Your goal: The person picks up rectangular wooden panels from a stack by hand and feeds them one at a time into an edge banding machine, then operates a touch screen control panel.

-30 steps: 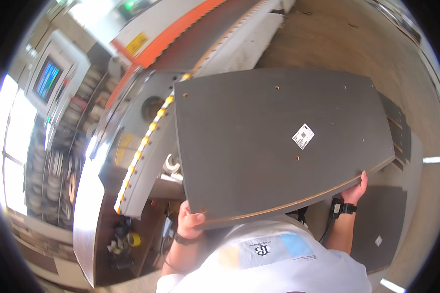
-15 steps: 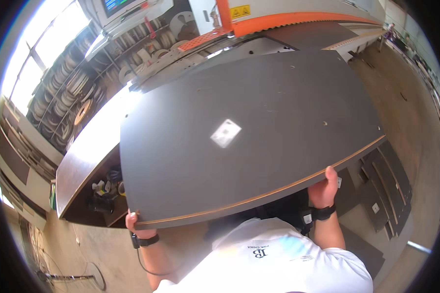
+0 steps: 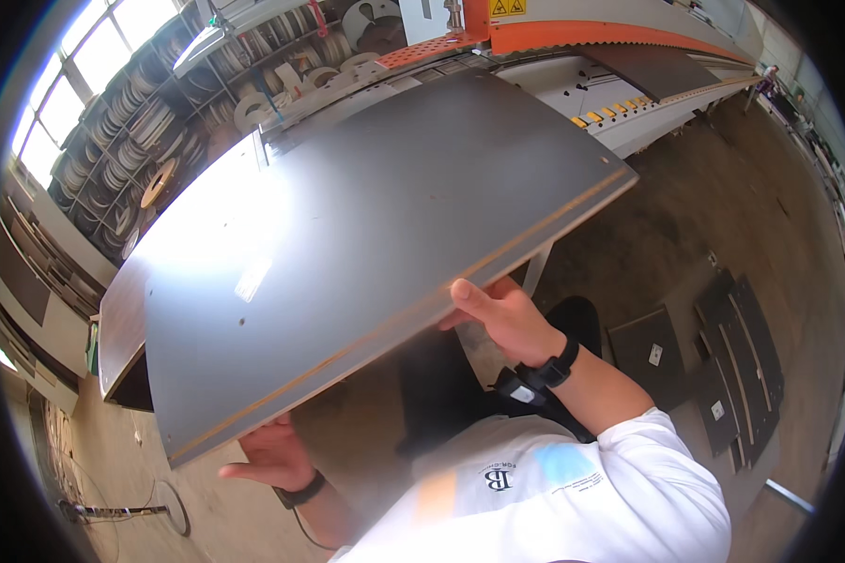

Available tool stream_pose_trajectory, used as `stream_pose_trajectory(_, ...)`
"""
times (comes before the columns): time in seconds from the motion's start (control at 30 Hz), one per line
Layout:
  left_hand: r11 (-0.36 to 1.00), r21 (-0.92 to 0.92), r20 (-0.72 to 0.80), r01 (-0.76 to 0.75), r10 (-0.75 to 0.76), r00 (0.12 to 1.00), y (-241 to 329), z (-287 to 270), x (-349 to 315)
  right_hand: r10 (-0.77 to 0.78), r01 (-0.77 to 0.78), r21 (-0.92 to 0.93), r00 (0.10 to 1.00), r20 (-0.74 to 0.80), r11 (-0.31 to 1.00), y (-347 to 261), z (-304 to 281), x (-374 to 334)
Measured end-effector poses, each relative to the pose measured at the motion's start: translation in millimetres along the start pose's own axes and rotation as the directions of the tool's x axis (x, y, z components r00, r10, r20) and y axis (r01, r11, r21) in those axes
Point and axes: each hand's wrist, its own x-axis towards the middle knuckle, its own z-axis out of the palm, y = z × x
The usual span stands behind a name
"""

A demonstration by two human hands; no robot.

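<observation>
A large dark grey board [image 3: 385, 244] spans the middle of the view, with a brown groove along its near edge, a white label and a few small holes. My right hand [image 3: 512, 319] grips that near edge, thumb on top and fingers underneath. At the near left edge, my left hand [image 3: 277, 455] has its thumb stretched away from the board, while its fingertips meet the edge from below. Part of those fingers is hidden by the board. Beyond the board's far side is a machine bed with an orange guard [image 3: 610, 38]. Bright glare covers the board's left part.
A brown-topped table [image 3: 122, 328] stands at the left, partly under the board. Dark panels [image 3: 742, 366] lie on the floor at the right. Another dark board [image 3: 652, 70] rests on the machine. Racks of edging rolls [image 3: 127, 141] stand by the window, and a stand [image 3: 169, 507] at lower left.
The board has turned and shifted left, its right end swinging away from me. My right hand has slid left along its edge. My left hand has opened its grip at the corner.
</observation>
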Motion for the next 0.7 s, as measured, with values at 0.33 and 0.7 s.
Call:
stream_pose_trajectory(0.33, 0.833, 0.552, -0.169, 0.052, 0.05, 0.984, -13, 34, -14, -0.769, 0.383, -0.924, 0.587, 0.254, -0.012, -22, -24, -17)
stream_pose_trajectory(0.7, 0.788, 0.573, -0.398, 0.226, 0.025, 0.917, -42, 34, 69, -0.585, 0.346, -0.931, 0.733, 0.346, -0.116, 2, -9, 45)
